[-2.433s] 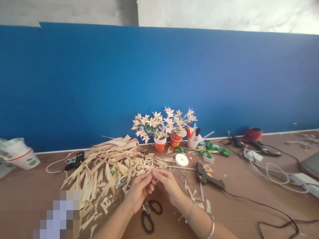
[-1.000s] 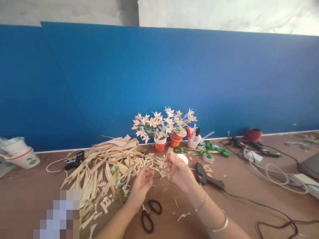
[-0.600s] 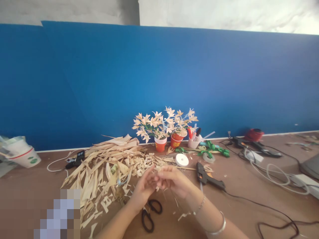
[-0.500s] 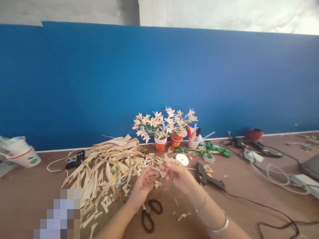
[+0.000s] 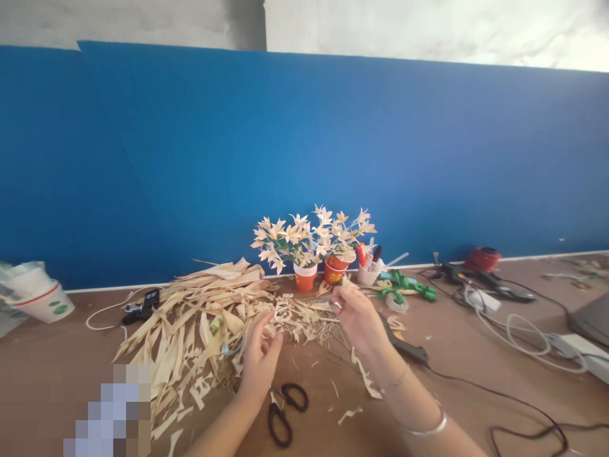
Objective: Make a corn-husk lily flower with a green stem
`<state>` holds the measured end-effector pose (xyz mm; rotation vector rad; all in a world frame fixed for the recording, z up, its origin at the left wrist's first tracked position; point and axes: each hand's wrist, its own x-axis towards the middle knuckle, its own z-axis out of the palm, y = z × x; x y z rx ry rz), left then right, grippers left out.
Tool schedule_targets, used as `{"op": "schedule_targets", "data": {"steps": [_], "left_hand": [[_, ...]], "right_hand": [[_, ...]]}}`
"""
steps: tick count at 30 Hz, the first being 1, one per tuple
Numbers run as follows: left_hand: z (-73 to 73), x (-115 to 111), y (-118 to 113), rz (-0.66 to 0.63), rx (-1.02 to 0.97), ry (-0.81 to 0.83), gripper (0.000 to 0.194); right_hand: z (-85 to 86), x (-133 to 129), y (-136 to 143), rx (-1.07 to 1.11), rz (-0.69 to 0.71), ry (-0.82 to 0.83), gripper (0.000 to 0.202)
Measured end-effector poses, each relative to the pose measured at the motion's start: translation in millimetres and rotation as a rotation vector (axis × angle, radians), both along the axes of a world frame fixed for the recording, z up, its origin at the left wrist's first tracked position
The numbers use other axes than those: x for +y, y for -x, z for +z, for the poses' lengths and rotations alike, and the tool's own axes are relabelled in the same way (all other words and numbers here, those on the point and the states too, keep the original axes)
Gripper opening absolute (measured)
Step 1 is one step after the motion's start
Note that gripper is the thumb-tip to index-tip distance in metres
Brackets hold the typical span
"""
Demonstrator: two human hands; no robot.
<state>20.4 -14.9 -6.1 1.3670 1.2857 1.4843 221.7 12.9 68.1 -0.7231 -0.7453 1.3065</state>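
My left hand [image 5: 261, 355] is over the near right edge of a heap of dry husk strips [image 5: 190, 324], its fingers and thumb apart with nothing between them. My right hand [image 5: 356, 317] is raised in front of the red cups, its fingers closed on a small pale flower [image 5: 346, 280]. Black-handled scissors [image 5: 280, 412] lie just right of my left wrist. Two bunches of pale flowers [image 5: 295, 233] stand in a red and white cup [image 5: 305, 278] and a red cup [image 5: 335, 270].
A glue gun [image 5: 406, 346] lies partly behind my right forearm, its cord running right. Green ribbon pieces [image 5: 404, 284] and clear tape [image 5: 396, 303] are beyond it. Cables [image 5: 523, 336] spread at the right; a paper bowl [image 5: 50, 303] is far left.
My hands have moved apart, the right one to the right and up, the left one to the left. The white disc has gone from view near my right hand.
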Motion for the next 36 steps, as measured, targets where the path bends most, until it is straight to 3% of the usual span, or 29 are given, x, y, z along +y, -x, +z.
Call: {"op": "schedule_targets", "data": {"steps": [3,10,16,27,32,36], "left_hand": [[11.5,-4,1,0.05,0.129,-0.117,0.017],[17.1,-10,-9,-0.163,0.085,0.015,0.012],[11.7,-12,-16,-0.255,0.0,0.273,0.017],[14.0,-11,-19,-0.315,-0.227,0.411,0.021],[13.8,-12,-19,-0.31,-0.218,0.429,0.021],[16.6,-10,-16,-0.303,-0.211,0.422,0.021]], "right_hand": [[-14.7,-6,24,-0.16,0.059,0.068,0.023],[-34.3,-21,54,-0.269,0.086,0.114,0.027],[-34.5,-21,57,-0.303,0.038,0.126,0.029],[-38.3,-20,57,-0.317,0.027,0.15,0.031],[-43.0,-20,55,-0.301,0.101,0.132,0.026],[-37.6,-15,44,-0.441,0.24,0.092,0.022]]}}
